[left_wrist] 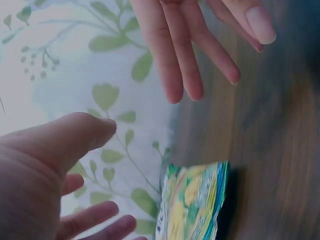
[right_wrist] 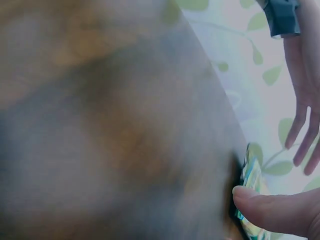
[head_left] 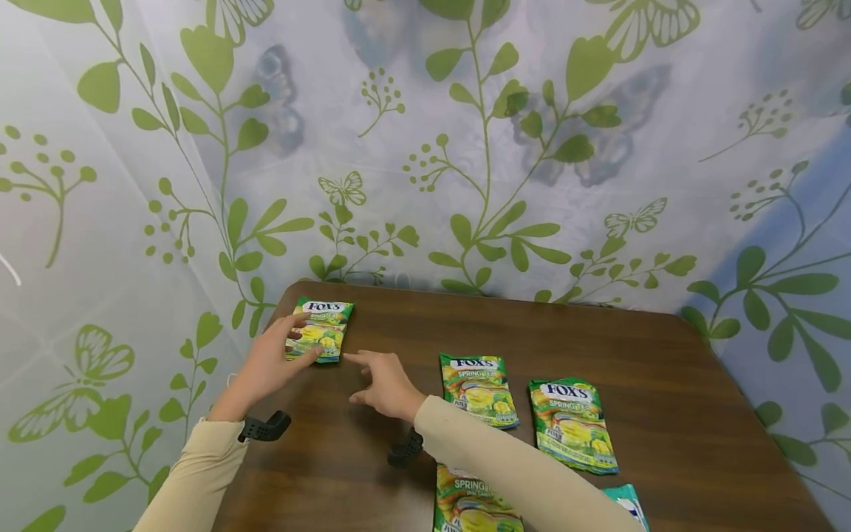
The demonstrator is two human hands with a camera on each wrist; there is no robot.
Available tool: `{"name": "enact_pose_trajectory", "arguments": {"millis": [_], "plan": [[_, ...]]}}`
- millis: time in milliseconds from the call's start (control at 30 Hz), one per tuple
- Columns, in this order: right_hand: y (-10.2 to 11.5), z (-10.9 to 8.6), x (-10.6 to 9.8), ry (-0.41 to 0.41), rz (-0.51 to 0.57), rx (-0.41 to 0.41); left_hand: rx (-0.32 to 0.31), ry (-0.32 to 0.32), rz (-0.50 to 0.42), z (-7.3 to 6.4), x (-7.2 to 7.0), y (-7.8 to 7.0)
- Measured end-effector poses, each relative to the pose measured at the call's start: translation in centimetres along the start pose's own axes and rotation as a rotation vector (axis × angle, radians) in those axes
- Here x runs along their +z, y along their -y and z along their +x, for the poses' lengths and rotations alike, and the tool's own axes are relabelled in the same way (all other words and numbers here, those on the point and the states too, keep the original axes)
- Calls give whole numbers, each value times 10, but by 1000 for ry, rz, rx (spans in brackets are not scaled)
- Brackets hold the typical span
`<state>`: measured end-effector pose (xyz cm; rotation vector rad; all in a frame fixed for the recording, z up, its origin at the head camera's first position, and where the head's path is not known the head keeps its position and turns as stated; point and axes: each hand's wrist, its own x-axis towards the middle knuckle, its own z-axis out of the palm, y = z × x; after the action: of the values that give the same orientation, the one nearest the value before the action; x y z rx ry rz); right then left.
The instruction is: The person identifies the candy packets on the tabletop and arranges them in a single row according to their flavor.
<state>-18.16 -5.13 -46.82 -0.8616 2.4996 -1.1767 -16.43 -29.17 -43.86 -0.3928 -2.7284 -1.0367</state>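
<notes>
At the table's far left corner lies a green and yellow Fox's Spring Tea candy bag point(head_left: 328, 330), printed side up. My left hand point(head_left: 274, 360) hovers over its left side, fingers spread and loosely bent, gripping nothing. In the left wrist view the candy bag point(left_wrist: 192, 200) lies beyond the left thumb point(left_wrist: 90, 132). My right hand point(head_left: 384, 384) is just right of that bag, its fingers stretched toward it and holding nothing. The right wrist view shows the right thumb point(right_wrist: 275, 210) overlapping the candy bag point(right_wrist: 254, 182).
Two more Fox's bags, one in the middle point(head_left: 480, 388) and one farther right point(head_left: 575, 425), lie on the brown table point(head_left: 638, 347). Another green bag point(head_left: 468, 502) and a teal packet point(head_left: 628, 502) are partly hidden by the right sleeve. A leaf-patterned curtain point(head_left: 412, 185) hangs behind.
</notes>
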Motion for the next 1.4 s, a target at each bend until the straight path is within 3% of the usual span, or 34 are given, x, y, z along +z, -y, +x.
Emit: {"name": "enact_pose_trajectory", "arguments": {"millis": [233,500,900,1167,1400], "plan": [[3,-42,-9,18,99,-48,-23,-5,-58,-24,15,-24],[10,-76,-13,-1,140,-55,0,-17,-90,-45,35,-46],[1,-118,-23,-87,201,-38,-43,-41,-230,-75,74,-65],[-13,-140,-37,-138,264,11,-58,-2,-334,-79,89,-85],[-16,-149,-53,-201,250,56,-70,13,-434,-78,101,-101]]}}
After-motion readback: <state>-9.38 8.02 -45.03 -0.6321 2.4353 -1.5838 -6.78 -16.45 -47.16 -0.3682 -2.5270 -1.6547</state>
